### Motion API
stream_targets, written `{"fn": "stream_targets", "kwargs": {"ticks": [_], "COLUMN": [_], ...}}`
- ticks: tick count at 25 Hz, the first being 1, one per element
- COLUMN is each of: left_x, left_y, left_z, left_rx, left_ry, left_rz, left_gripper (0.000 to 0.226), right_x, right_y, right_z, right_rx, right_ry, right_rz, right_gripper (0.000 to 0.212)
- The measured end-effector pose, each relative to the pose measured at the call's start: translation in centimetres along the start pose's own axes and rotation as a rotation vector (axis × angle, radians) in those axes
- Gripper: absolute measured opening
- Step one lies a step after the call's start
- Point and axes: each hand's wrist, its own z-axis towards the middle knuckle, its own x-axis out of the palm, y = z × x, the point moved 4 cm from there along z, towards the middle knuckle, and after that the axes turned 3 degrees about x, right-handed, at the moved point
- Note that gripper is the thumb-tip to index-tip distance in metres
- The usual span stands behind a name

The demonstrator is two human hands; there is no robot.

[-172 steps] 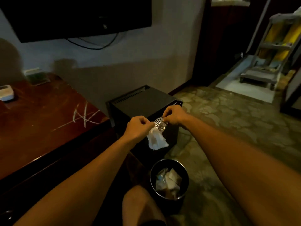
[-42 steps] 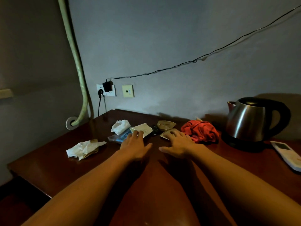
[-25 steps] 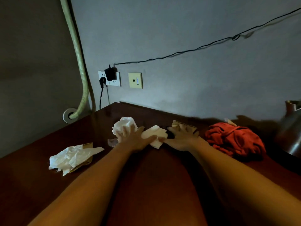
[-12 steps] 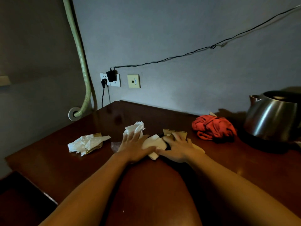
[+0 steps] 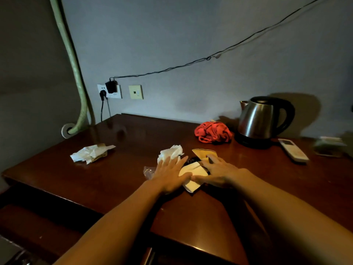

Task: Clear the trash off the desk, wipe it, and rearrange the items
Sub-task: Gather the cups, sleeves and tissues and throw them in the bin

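Step in hand: you are gathering the loose trash on the tabletop [image 5: 118, 180] into 1 pile, judging by both hands lying flat over it.
Landmark: the kettle [image 5: 261, 119] at the back of the tabletop; every place below is told from it.
Left hand [image 5: 169, 174]: fingers straight and spread, palm down on the crumpled white tissue [image 5: 171, 153] and a clear wrapper [image 5: 149, 172]; its grip is apart, clamped on nothing.
Right hand [image 5: 219, 172]: flat too, grip apart, fingertips on the tan paper scrap [image 5: 202, 153], its thumb side against the white folded paper [image 5: 193, 177] that lies between your 2 hands.
Where the trash is: this pile sits well to the kettle's left and nearer to you; a second crumpled tissue [image 5: 91, 154] lies much farther left, well apart from the pile.
A small dark thing shows between tissue and tan scrap; what it is cannot be told.
Doing it well: sweep both palms inward until the pieces overlap, then curl your fingers under the pile's edges so the thin wrapper does not slip out.
Watch: light paper will likely slide on polished wood, so press down as you pull.
Leave alone: the red cloth [image 5: 213, 132] just left of the kettle and the remote [image 5: 292, 150] in front of it to its right.
Next call: fetch the far tissue before you go to the bin.
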Motion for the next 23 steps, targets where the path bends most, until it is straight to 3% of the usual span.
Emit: {"fn": "stream_targets", "kwargs": {"ticks": [3, 7, 9, 12, 15, 19, 23], "left_x": [0.7, 1.8, 1.5, 0.3, 0.8, 1.0, 0.4], "left_y": [-4.8, -11.2, -12.4, -11.0, -8.4, -6.7, -8.4], "left_z": [-0.2, -0.3, -0.5, -0.8, -1.4, -2.8, -3.0], "left_rx": [0.080, 0.199, 0.221, 0.206, 0.037, -0.174, -0.007], "left_ry": [-0.009, -0.028, -0.103, -0.289, -0.132, -0.035, 0.036], "left_rz": [-0.049, -0.153, -0.260, -0.144, 0.035, 0.049, -0.053], "left_gripper": [0.080, 0.087, 0.077, 0.051, 0.055, 0.080, 0.092], "right_x": [-0.2, -0.6, -1.7, -2.5, -1.3, -0.9, -1.6], "right_y": [-3.7, -8.1, -8.9, -7.5, -4.7, -3.9, -3.6], "right_z": [-2.6, -5.3, -6.8, -7.7, -7.7, -8.0, -8.1], "right_rx": [0.019, 0.195, 0.249, 0.086, -0.096, -0.094, -0.102], "right_ry": [-0.067, -0.108, -0.180, -0.301, -0.178, -0.078, -0.158], "right_rz": [0.065, 0.017, -0.058, -0.084, -0.070, -0.039, -0.011], "right_gripper": [0.065, 0.055, 0.058, 0.055, 0.049, 0.051, 0.046]}}
